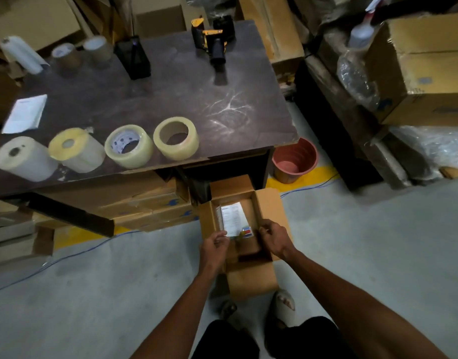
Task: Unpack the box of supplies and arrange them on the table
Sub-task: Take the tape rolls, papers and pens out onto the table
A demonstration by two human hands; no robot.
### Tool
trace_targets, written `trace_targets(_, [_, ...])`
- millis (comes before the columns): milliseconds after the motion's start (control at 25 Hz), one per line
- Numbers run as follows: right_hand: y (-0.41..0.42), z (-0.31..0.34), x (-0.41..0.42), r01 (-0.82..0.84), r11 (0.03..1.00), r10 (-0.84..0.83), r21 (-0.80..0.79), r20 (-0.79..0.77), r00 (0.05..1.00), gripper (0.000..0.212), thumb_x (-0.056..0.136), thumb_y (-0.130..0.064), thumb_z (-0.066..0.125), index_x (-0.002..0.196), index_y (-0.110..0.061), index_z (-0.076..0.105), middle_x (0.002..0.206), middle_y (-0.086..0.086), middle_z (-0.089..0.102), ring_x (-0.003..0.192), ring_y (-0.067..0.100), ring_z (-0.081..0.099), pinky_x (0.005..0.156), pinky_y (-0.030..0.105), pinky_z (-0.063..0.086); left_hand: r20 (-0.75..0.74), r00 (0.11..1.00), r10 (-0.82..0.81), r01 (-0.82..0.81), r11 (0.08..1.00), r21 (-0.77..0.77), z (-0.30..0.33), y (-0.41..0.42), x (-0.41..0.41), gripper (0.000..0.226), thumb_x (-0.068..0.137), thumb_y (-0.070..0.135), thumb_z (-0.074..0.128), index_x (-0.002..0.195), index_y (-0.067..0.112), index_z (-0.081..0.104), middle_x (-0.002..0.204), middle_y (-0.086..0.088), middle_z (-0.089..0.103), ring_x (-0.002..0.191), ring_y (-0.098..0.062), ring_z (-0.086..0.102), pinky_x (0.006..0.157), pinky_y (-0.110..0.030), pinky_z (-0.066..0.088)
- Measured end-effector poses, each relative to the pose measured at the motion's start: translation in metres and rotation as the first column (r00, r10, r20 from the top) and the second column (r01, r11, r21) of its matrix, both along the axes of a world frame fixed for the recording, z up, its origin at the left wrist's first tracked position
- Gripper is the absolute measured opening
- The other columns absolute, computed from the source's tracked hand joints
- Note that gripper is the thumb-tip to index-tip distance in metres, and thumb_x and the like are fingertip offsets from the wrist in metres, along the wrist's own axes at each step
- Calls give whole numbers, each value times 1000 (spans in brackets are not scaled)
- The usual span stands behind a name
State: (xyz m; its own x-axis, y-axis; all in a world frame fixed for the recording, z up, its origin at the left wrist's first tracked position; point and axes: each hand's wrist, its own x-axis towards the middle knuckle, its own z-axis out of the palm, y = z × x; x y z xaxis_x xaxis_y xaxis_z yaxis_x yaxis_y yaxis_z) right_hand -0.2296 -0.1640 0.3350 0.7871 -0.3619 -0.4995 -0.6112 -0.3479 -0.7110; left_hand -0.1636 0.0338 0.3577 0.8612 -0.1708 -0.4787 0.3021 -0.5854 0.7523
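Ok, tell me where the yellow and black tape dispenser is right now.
In the head view, the yellow and black tape dispenser stands at the far edge of the dark brown table, right of the black mesh holder.

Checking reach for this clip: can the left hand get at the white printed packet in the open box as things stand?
Probably yes. The left hand is already at the packet's near corner inside the open box; flaps are folded back and nothing covers it.

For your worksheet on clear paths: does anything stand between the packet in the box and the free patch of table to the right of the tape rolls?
Nothing visible blocks it. Both hands, left and right, hold the packet in the open box on the floor. The table edge lies above and beyond, bare beside the rightmost tape roll.
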Motion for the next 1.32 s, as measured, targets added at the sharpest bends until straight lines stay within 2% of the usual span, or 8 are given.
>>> trace_targets(120, [-6, -73, 16, -28, 1000, 28, -6, -22, 999, 39, 93, -20, 53, 129, -10, 63, 122, 15, 69, 114, 34, 64, 100, 36, 51, -16, 1000, 16, -16, 999, 39, -66, -4, 4, 24, 96, 13, 62, 118, 13, 69, 124, -7, 68, 109, -19, 63, 72, -5, 47])
trace_targets(320, [-16, -173, 32, -101, 994, 100, -36, -30, 995, 39, 92, 2, 58, 130, 4, 59, 122, 21, 66, 115, 37, 63, 87, 6, 35, -43, 999, 10, -7, 997, 75, -169, -19, 14, 26, 92, 14, 65, 118, 12, 69, 123, -8, 69, 114, -24, 63, 98, -29, 50])
trace_targets(480, [-17, -242, 48, -86, 996, 86, -7, 23, 996, 45, 92, -11, 58, 136, 0, 54, 121, 17, 66, 113, 30, 63, 89, 13, 41, 24, 1000, 2, -3, 999, 35, -246, -28, 23, 34, 90, 10, 68, 124, 9, 67, 126, -8, 67, 115, -24, 63, 94, -23, 48])
trace_targets(600, [-17, -296, 62, -104, 994, 105, 24, -32, 994, 48, 92, -8, 56, 140, -6, 51, 124, 11, 65, 115, 28, 63, 100, 30, 49, -8, 998, 69, -69, 998, -3, -305, -33, 34, 36, 86, 7, 71, 120, 16, 65, 125, -9, 66, 113, -25, 64, 93, -25, 50])
trace_targets(760, [-28, -391, 78, -114, 992, 114, -45, -9, 993, 60, 83, -31, 49, 138, -7, 54, 122, 17, 67, 111, 34, 67, 97, 47, 53, 52, 997, 53, -55, 998, 37, -367, -44, 47, 51, 86, 6, 71, 132, 20, 56, 137, -8, 56, 124, -26, 55, 100, -27, 46])
trace_targets(1000, [-18, -429, 126, -282, 940, 275, -193, -61, 959, 42, 92, -13, 53, 132, 0, 52, 126, 24, 62, 116, 40, 59, 98, 40, 48, 327, 905, -273, 146, 920, 365, -434, -54, 70, 84, 82, 27, 69, 152, 28, 22, 151, -10, 31, 136, -31, 33, 113, -43, 32])
trace_targets(1160, [-8, -460, 127, -197, 972, 196, -128, -20, 980, 42, 90, -11, 52, 131, 0, 51, 131, 25, 57, 117, 39, 57, 95, 36, 49, 361, 881, -305, 179, 922, 343, -448, -47, 70, 100, 72, 26, 77, 153, 19, 19, 143, -9, 30, 130, -28, 30, 110, -36, 32])
trace_targets(1320, [-4, -486, 137, -80, 997, 80, -1, -58, 995, 34, 70, -27, 43, 104, -20, 45, 116, 14, 61, 99, 34, 61, 88, 41, 54, 267, 924, -273, 199, 941, 275, -459, -44, 74, 105, 65, 20, 81, 151, 18, 21, 142, -7, 33, 132, -23, 30, 107, -27, 30])
